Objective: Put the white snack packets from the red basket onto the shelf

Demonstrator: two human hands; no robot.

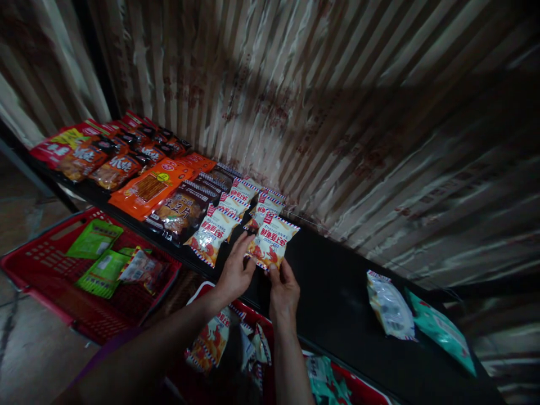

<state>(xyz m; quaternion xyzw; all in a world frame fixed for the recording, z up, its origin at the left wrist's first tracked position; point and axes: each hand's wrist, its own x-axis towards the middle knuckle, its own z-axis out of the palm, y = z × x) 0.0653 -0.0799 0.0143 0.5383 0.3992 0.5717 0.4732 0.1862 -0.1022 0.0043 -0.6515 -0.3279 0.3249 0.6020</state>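
A white and orange snack bag [271,242] with a red-and-blue striped edge is pinched between my two hands over the black shelf [324,281]. My left hand [236,267] grips its lower left side, fingers closed at the edge. My right hand [284,287] has thumb and fingers on the bottom right corner. Matching bags stand right behind it, such as the snack bag [269,201], and another row with a front snack bag [213,232] lies just left.
Dark potato chip bags [177,211], orange packs [152,185] and red bags [63,143] fill the shelf's left. A white bag [390,306] and a teal bag [442,332] lie right. Below are red baskets [37,289] holding packets. A corrugated wall [295,101] stands behind.
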